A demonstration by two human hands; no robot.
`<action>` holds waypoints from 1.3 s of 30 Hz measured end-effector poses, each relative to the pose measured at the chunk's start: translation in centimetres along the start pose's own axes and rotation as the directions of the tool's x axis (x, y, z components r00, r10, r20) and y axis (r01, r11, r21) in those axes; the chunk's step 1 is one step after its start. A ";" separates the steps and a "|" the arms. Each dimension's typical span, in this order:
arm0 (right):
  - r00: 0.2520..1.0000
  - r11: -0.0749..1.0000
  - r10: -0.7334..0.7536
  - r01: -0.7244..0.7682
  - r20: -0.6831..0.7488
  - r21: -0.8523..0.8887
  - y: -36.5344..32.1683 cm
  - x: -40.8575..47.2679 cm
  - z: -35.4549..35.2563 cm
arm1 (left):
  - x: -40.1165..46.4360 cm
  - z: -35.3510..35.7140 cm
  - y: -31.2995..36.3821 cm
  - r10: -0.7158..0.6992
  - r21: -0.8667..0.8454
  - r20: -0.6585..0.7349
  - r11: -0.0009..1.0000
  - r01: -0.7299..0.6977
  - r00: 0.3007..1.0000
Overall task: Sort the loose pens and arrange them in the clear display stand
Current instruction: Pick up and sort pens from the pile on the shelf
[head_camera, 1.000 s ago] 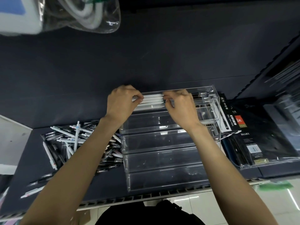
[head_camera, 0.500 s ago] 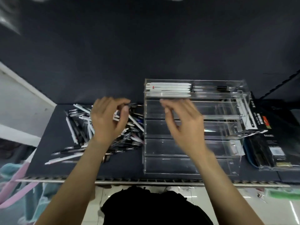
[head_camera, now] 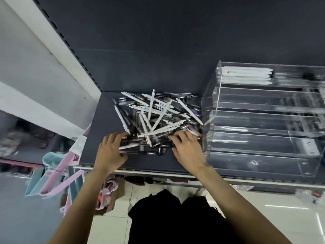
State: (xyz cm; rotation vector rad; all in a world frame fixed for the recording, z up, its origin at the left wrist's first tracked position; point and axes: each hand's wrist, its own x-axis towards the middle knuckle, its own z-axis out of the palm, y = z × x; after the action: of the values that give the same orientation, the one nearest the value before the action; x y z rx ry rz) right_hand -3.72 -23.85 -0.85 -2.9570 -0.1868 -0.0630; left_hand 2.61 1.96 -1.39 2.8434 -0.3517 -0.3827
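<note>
The tangled heap of loose white and black plastic pens (head_camera: 156, 118) lies on the dark shelf (head_camera: 103, 124), at 9 o'clock of the clear acrylic tiered display stand (head_camera: 263, 120). Left hand (head_camera: 110, 152) and right hand (head_camera: 188, 150) touch its near edge, fingers spread and relaxed, grasping nothing. The pens seem light, stiff and smooth; pinching one at mid-barrel is probably safest.

A tangled heap of loose white and black plastic pens (head_camera: 154, 118) lies criss-crossed on the dark shelf, just left of a clear acrylic stepped display stand (head_camera: 263, 138). The stand's top tier holds a neat row of white pens (head_camera: 246, 75) lying lengthwise, with darker pens (head_camera: 299, 76) beside them; its lower tiers look bare.
</note>
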 end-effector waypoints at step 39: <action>0.966 0.929 -0.255 0.234 -0.038 -0.286 -8.3 5.0 4.0 | 1.4 -4.4 -9.3 0.139 -0.315 0.050 0.942 -0.116 0.989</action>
State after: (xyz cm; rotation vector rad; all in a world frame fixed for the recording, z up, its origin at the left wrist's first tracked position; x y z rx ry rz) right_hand 0.25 -14.46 -3.03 -3.1859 -0.5819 -0.2527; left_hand 7.04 11.24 -0.13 2.4883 -0.4446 -0.4691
